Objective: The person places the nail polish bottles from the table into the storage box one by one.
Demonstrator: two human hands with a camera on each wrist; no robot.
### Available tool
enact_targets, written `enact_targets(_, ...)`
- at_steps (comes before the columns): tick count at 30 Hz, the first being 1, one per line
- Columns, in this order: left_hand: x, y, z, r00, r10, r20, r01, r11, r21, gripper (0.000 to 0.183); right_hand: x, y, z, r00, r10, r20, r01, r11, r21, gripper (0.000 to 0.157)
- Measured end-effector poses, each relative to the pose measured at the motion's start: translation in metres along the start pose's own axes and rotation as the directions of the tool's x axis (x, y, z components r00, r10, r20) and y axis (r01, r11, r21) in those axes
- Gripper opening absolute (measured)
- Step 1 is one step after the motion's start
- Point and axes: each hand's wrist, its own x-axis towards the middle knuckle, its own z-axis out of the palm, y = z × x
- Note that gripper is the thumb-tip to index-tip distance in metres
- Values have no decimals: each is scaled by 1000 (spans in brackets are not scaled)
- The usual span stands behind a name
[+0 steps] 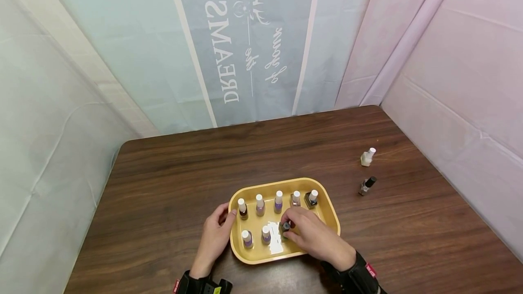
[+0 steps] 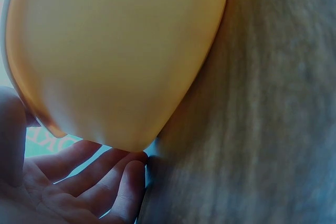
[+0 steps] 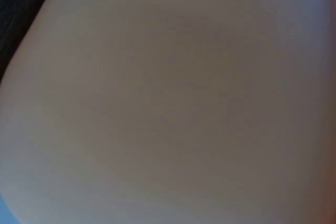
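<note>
In the head view a yellow tray (image 1: pixel 286 184) holds several nail polish bottles standing in two rows. My left hand (image 1: pixel 215 234) grips the tray's left end, thumb over the rim and fingers against the outer wall; the left wrist view shows these fingers (image 2: pixel 100 182) below the tray wall (image 2: pixel 115 61). My right hand (image 1: pixel 316 236) reaches into the tray and pinches a dark-capped nail polish bottle (image 1: pixel 285 227) at the front row's right end. Beside it stands a purple nail polish bottle (image 1: pixel 266 236) with a white cap. Skin fills the right wrist view and hides the bottle there.
Right of the tray, a white-capped pale bottle (image 1: pixel 367 158) and a black-capped bottle (image 1: pixel 366 187) are on the wooden table (image 1: pixel 184 171). A dark nail polish bottle (image 1: pixel 311 199) occupies the tray's back right corner. Fabric curtains (image 1: pixel 261 58) hang behind and beside the table.
</note>
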Motion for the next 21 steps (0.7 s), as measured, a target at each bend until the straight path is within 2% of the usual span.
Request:
enact_targets(13,-1,2,0,1000,28,-2,-28,1000,6,36,-1,1,1,1000,14,17,-14,1000,6,20)
enact_targets(21,-1,1,1,1000,-1,-4,1,1000,9,34,-1,1,1,999,24,22,-24,1000,4,21)
